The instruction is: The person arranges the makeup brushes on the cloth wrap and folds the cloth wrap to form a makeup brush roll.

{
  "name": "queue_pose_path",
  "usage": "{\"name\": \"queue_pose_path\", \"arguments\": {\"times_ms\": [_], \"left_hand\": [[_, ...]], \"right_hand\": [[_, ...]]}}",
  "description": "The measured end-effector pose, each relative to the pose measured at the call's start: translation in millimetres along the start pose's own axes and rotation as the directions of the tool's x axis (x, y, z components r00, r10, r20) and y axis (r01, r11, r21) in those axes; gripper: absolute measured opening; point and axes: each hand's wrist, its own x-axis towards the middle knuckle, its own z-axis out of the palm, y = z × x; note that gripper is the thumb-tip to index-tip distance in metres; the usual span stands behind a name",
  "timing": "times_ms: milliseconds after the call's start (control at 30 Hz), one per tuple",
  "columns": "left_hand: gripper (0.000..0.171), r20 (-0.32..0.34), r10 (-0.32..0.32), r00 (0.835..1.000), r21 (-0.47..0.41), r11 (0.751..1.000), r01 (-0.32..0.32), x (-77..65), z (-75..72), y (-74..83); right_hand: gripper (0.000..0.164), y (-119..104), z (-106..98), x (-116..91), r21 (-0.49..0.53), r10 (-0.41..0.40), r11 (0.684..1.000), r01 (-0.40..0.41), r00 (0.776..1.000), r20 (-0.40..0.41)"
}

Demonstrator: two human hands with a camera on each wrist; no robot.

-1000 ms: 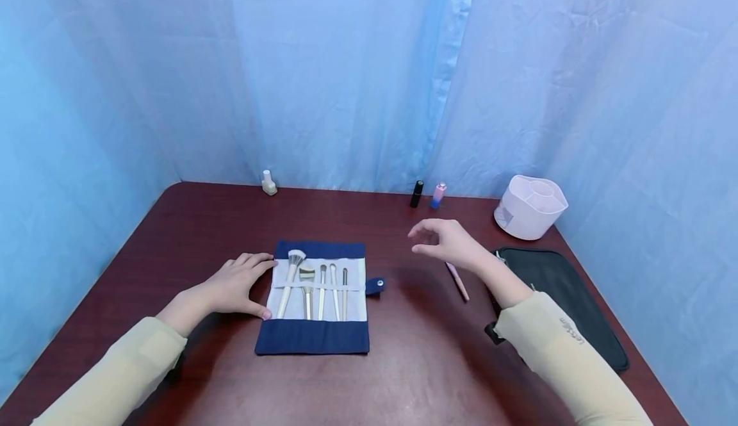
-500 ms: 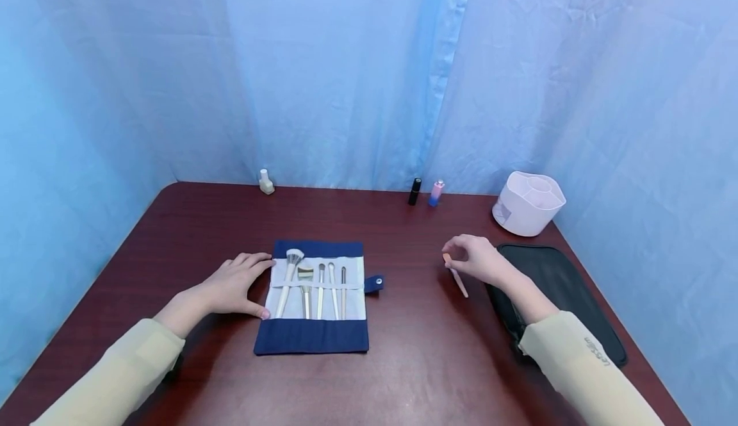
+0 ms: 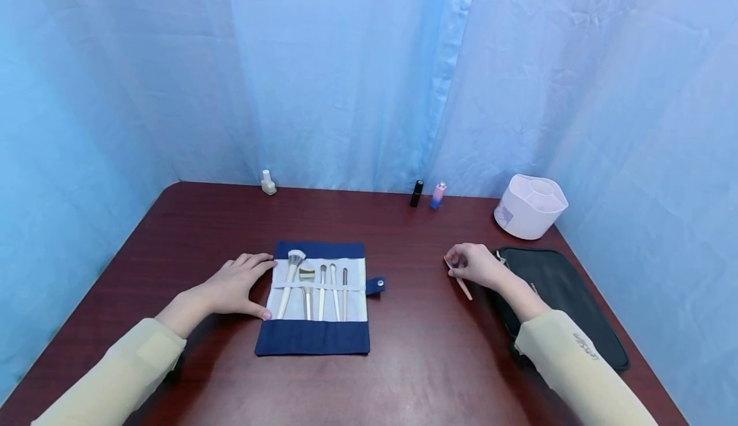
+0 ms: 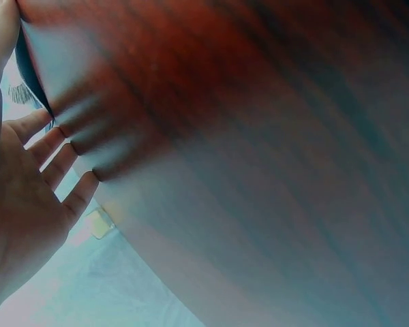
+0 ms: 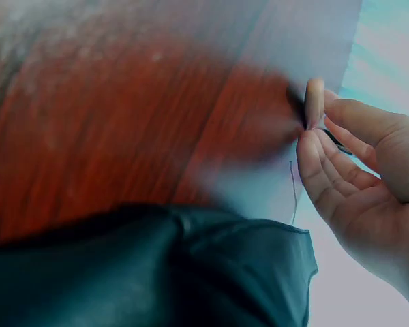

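Note:
A blue-and-white fabric brush roll (image 3: 311,336) lies unfolded on the table, with several makeup brushes (image 3: 286,288) tucked under its white band. My left hand (image 3: 233,285) rests at the roll's left edge, thumb and fingers spread; in the left wrist view its fingertips touch the roll's border. To the right, my right hand (image 3: 475,264) pinches a slim pink makeup brush (image 3: 464,289) between thumb and fingers, near its far end. The brush slants low over the table, and I cannot tell whether it touches. In the right wrist view its rounded pink end (image 5: 315,99) sticks out past the fingers.
A black zippered pouch (image 3: 567,298) lies under and beside my right forearm. Behind it stands a white divided organizer (image 3: 527,211). Along the back edge are a black lipstick tube (image 3: 416,194), a pink-and-blue tube (image 3: 438,195) and a nail polish bottle (image 3: 268,184).
My right hand has moved right and down from above the table to the pink brush and now pinches it. The brush has shifted slightly. My left hand stays at the roll.

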Motion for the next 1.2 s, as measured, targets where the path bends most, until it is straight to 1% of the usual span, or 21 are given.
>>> {"name": "queue_pose_path", "arguments": {"times_ms": [167, 333, 467, 567, 667, 933, 1200], "left_hand": [[0.11, -0.006, 0.004, 1.0, -0.001, 1.0, -0.004, 0.1, -0.3, 0.7], [0.11, -0.002, 0.0, 1.0, -0.003, 1.0, 0.0, 0.5, -1.7, 1.0], [0.11, 0.005, -0.001, 1.0, -0.003, 1.0, 0.001, 1.2, -1.6, 0.6], [0.111, 0.009, -0.003, 1.0, 0.0, 1.0, 0.003, 1.3, -0.8, -0.2], [0.111, 0.009, -0.004, 1.0, 0.001, 1.0, 0.004, 1.1, 0.0, -1.2], [0.11, 0.011, -0.008, 1.0, -0.003, 1.0, 0.008, -0.3, -0.9, -1.2], [0.11, 0.016, -0.013, 1.0, -0.012, 1.0, 0.013, -0.6, -0.3, 0.5]], "right_hand": [[0.019, -1, 0, 1, 0.017, 0.001, 1.0, -0.001, 1.0, 0.005], [0.019, 0, -1, 1, 0.037, 0.024, 0.999, -0.024, 1.0, 0.015], [0.019, 0, -2, 1, 0.081, 0.044, 0.996, -0.047, 0.999, 0.031], [0.018, -4, -4, 2, 0.116, 0.038, 0.992, -0.041, 0.999, 0.032], [0.019, -12, -9, 4, 0.144, 0.02, 0.989, -0.023, 1.0, 0.018], [0.021, -43, -25, 11, 0.161, -0.039, 0.986, 0.047, 0.998, -0.055], [0.017, -71, -34, 22, 0.215, -0.059, 0.973, 0.081, 0.993, -0.106]]}}
